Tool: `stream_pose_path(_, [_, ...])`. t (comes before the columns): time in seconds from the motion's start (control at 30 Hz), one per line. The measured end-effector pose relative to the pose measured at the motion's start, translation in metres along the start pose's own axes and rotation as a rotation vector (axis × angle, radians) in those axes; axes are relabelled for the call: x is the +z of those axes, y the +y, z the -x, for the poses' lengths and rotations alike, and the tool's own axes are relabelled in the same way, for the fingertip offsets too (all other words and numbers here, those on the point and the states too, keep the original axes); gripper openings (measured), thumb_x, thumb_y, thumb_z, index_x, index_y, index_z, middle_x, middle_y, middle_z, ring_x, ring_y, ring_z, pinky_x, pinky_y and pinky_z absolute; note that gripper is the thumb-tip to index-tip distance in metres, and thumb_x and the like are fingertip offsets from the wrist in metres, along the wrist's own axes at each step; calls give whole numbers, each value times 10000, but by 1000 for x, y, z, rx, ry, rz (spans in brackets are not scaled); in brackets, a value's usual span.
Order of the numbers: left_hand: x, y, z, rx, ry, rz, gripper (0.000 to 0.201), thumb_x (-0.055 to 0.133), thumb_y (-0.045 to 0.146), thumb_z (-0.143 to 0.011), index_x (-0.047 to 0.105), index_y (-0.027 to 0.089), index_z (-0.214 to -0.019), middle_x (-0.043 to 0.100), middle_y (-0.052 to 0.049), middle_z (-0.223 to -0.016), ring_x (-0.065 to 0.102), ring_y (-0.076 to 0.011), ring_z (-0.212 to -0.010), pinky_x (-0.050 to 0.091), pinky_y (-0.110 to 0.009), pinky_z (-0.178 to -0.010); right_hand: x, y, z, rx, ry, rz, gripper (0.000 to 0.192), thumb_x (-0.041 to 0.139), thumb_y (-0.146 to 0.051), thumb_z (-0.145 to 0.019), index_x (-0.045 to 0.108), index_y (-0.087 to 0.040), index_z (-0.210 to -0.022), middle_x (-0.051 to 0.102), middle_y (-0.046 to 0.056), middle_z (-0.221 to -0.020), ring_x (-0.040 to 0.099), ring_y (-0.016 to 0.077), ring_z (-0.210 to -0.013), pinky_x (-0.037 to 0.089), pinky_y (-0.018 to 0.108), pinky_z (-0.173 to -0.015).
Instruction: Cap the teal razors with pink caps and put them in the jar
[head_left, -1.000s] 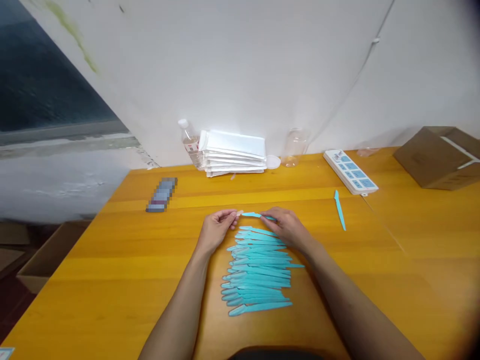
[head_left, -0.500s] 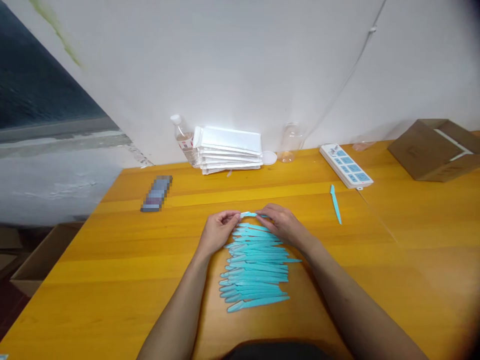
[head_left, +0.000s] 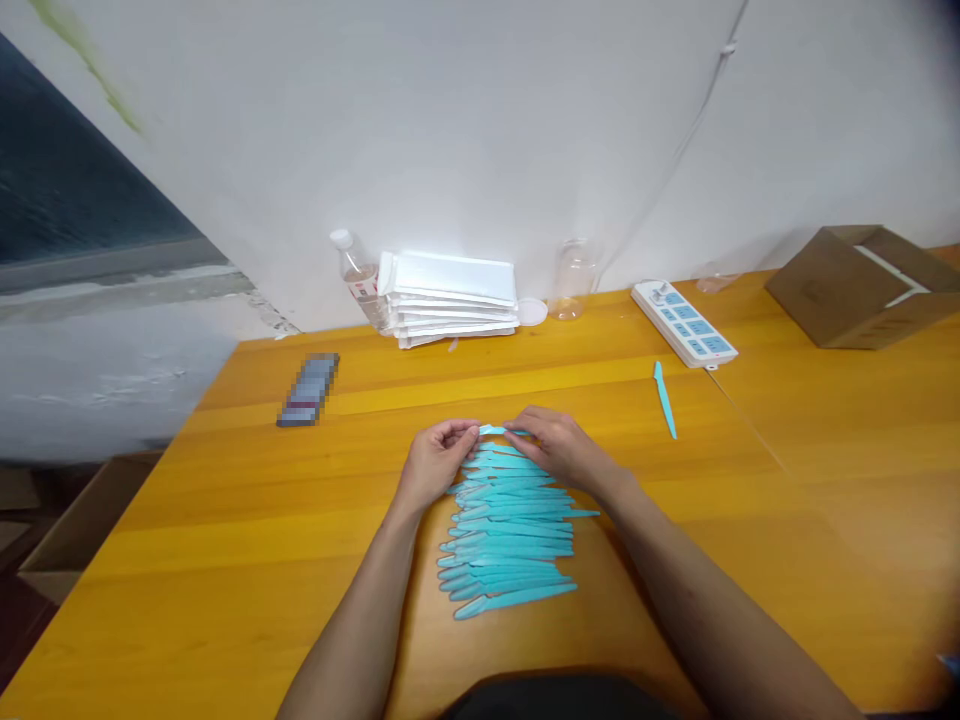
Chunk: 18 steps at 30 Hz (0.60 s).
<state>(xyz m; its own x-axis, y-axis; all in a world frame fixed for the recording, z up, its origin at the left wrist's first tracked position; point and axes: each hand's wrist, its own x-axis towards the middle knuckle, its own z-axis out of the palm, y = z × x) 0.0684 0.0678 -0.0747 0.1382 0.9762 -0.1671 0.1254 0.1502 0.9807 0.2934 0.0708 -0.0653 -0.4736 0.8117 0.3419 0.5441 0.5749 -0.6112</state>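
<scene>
Between my two hands a light blue eyebrow razor (head_left: 493,430) lies crosswise, just beyond the far end of a row of like razors. My left hand (head_left: 442,458) pinches its pale, capped end with thumb and fingertips. The handle end is in the closed fingers of my right hand (head_left: 559,445), which hide part of it. Below them, the row of blue eyebrow razors (head_left: 517,530) lies on the table, packed side by side with their clear-capped ends to the left. One more blue razor (head_left: 665,400) lies apart on the right.
On the wooden table (head_left: 750,560), a phone (head_left: 309,390) lies at left. Along the wall stand a bottle (head_left: 360,285), stacked white packets (head_left: 454,300), a round lid (head_left: 532,313), a clear jar (head_left: 574,280), a power strip (head_left: 684,325) and a cardboard box (head_left: 840,290). Another box (head_left: 75,540) is below left.
The view has shifted slightly. Both hands keep their hold on the eyebrow razor in almost the same place, and the row looks unchanged.
</scene>
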Motion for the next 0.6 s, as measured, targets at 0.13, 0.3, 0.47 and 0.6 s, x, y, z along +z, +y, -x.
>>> stream_pose_path(0.13, [-9,10,8,-24,-41,-32,439,757,542,-761,738,145,-946,745,-72,-809,622,-145,-640,502,-258,-628,-29,14,4,213,0,51,267,548,-379,-962,756,-214,-993,764,77,-1005,695,202,-907,514,311,-850])
stream_pose_path(0.3, [-22,16,34,-15,-167,-265,347,685,502,-841,782,198,-976,773,-87,-921,687,-215,-789,532,-305,-711,-85,71,34,945,374,536,430,589,-462,-876,721,-114,-1090,721,198,-1023,666,327,-973,497,442,-860])
stream_pose_path(0.47, [-37,20,10,197,-61,-468,266,686,461,-839,803,250,-950,776,-66,-1017,689,-254,-918,532,-340,-831,-103,105,61,1162,259,584,420,611,-463,-830,739,-102,-1002,708,232,-987,669,352,-927,500,437,-771])
stream_pose_path(0.6, [-52,29,-64,246,68,-640,325,655,479,-839,789,216,-975,781,-68,-978,695,-241,-870,522,-309,-784,-97,108,59,1110,180,577,265,554,-299,-846,755,-141,-915,728,195,-906,683,318,-887,487,399,-762])
